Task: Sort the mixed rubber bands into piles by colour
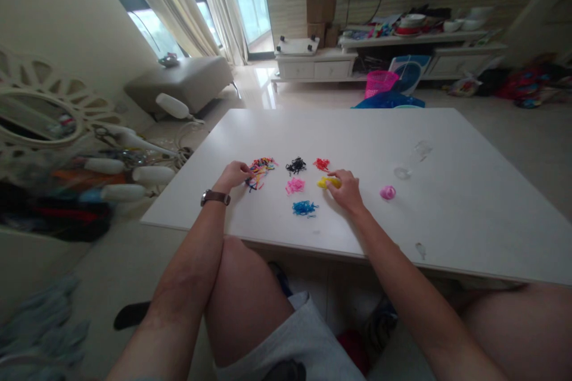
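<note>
On the white table (357, 131) small bands lie in piles. My left hand (235, 175), with a watch on its wrist, has its fingertips pressed together at the left edge of the mixed-colour pile (263, 170); what they pinch is too small to make out. My right hand (344, 188) has its fingers bent over the yellow pile (325, 181), and whether they grip any bands cannot be seen. Between the hands are a black pile (295, 165), a pink pile (295, 186) and a blue pile (304, 208). A red pile (321, 164) sits just beyond the yellow one.
Right of my right hand are a pink-purple round item (388, 192), a clear round piece (403, 173) and a clear container (422, 149). A small clear item (420, 250) lies near the front edge. My knees are under that edge.
</note>
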Tool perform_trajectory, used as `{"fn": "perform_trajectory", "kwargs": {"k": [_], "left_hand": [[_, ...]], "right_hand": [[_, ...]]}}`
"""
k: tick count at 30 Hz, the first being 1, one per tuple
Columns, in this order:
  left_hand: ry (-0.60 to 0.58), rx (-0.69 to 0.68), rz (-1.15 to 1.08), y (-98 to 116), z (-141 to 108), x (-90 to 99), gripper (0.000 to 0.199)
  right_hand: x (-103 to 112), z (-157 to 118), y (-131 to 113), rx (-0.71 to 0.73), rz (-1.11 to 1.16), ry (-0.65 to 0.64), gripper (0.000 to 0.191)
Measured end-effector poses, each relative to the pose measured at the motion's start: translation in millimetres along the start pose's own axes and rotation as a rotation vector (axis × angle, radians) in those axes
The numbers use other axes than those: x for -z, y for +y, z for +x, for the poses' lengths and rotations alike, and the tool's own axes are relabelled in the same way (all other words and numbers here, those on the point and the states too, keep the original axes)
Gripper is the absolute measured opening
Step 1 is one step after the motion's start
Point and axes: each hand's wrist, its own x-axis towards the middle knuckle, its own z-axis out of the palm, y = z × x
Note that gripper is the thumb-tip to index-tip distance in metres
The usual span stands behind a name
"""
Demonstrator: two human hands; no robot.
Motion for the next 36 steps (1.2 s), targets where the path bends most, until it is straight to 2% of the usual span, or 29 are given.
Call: {"fn": "perform_trajectory", "kwargs": {"k": [6,12,19,29,33,36], "left_hand": [[-0.031,-0.065,-0.062,2.5,-0.7,-0.7,0.007],[-0.071,-0.149,-0.128,3.9,-1.7,-4.6,0.013],[-0.080,-0.108,-0.094,10.4,-2.6,-12.2,0.021],[-0.132,-0.204,-0.019,13.0,-3.1,-10.0,0.011],[-0.117,-0.161,-0.172,13.7,-4.5,-11.0,0.010],[-0.151,-0.094,-0.483,14.5,-7.5,-14.0,0.014]], "right_hand": [[-0.1,0.0,-0.2,-0.008,-0.006,-0.007,0.022],[0.8,-0.2,-1.6,-0.010,-0.005,-0.019,0.022],[0.2,-0.1,-0.8,-0.009,-0.001,-0.012,0.020],[-0.2,0.0,-0.9,-0.006,-0.022,-0.022,0.020],[0.0,-0.1,-0.9,-0.005,-0.027,-0.024,0.021],[0.4,-0.2,-1.2,-0.009,-0.013,-0.019,0.020]]}}
